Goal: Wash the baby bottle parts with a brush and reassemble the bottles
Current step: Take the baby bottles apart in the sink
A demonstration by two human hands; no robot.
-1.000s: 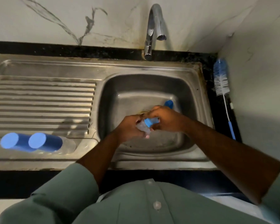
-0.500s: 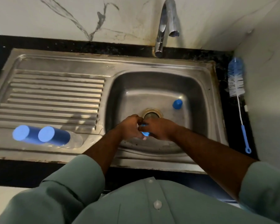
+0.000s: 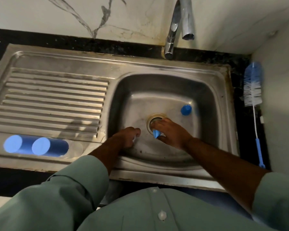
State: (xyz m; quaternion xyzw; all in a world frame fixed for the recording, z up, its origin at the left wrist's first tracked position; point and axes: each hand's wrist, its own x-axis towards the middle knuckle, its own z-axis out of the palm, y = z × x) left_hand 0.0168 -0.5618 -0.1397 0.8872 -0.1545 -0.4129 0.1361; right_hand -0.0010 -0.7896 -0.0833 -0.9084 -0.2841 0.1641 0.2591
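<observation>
My right hand (image 3: pixel 171 133) is low in the sink basin (image 3: pixel 212 104), next to the drain (image 3: pixel 154 120). Its fingers pinch a small blue bottle part (image 3: pixel 156 134). My left hand (image 3: pixel 128 138) is at the basin's left side with its fingers curled around a small pale piece (image 3: pixel 134 139), which is mostly hidden. A loose blue cap (image 3: pixel 186 110) stands on the basin floor, to the right of the drain. Two bottles with blue ends (image 3: pixel 12 144) (image 3: pixel 41 146) lie side by side on the draining board's front left. The bottle brush (image 3: pixel 253 84) lies on the dark counter to the right.
The tap (image 3: pixel 182 17) arches over the back of the basin, and no water runs from it. The ribbed draining board (image 3: pixel 53 97) fills the left side. A wall stands close on the right, behind the brush.
My hands were joined over the blue part and have now come apart: the left drew left, and the right stays by the drain with the blue part. The view has tilted closer.
</observation>
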